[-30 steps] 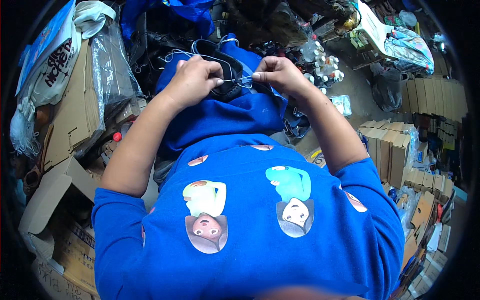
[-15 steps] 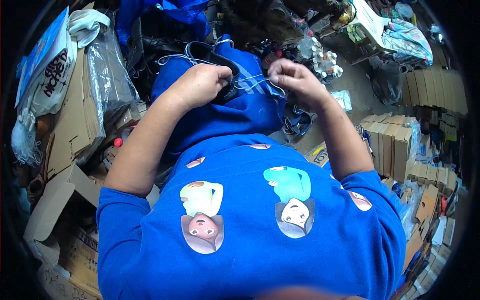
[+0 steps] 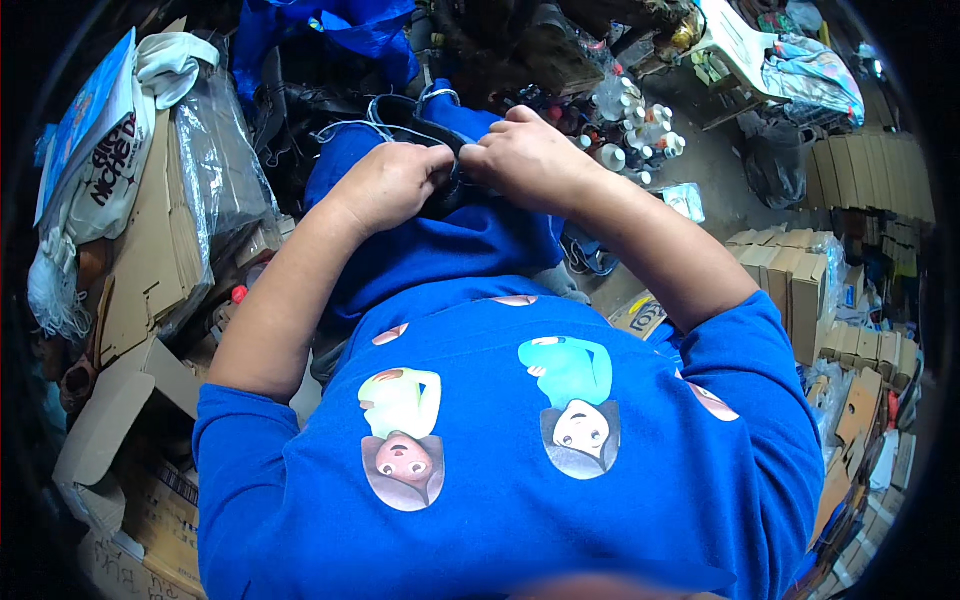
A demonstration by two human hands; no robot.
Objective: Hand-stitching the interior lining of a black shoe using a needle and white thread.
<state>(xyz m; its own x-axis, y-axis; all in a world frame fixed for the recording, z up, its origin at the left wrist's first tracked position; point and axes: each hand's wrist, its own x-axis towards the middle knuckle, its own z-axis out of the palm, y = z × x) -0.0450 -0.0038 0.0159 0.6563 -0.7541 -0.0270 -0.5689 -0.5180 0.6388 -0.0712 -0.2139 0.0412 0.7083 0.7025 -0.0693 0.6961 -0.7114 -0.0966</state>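
Observation:
Over my lap, between my knees, lies a dark curved piece [image 3: 440, 128] that looks like a shoe upper; most of its near part is hidden by my fingers. My left hand [image 3: 393, 183] is closed on its near left edge, thumb and fingers pinched together. From the right, my right hand [image 3: 535, 160] meets the same edge with its fingers pinched, almost touching the left fingertips. What it pinches is hidden. A pale thread [image 3: 345, 126] loops off the piece to the left, and more of it curls at the far end. Blue trousers [image 3: 400, 250] lie beneath.
Cardboard sheets [image 3: 150, 240] and a clear plastic bag [image 3: 215, 150] stand on the left. Several bottles [image 3: 640, 130] are at the far right, near a white plastic chair [image 3: 735, 45]. Stacked cardboard pieces [image 3: 790, 280] line the right side. A blue bag [image 3: 350, 45] is ahead.
My right hand has moved left and in, from holding a stretched thread out to the right to pinching at the dark piece beside my left hand. The left hand has barely shifted.

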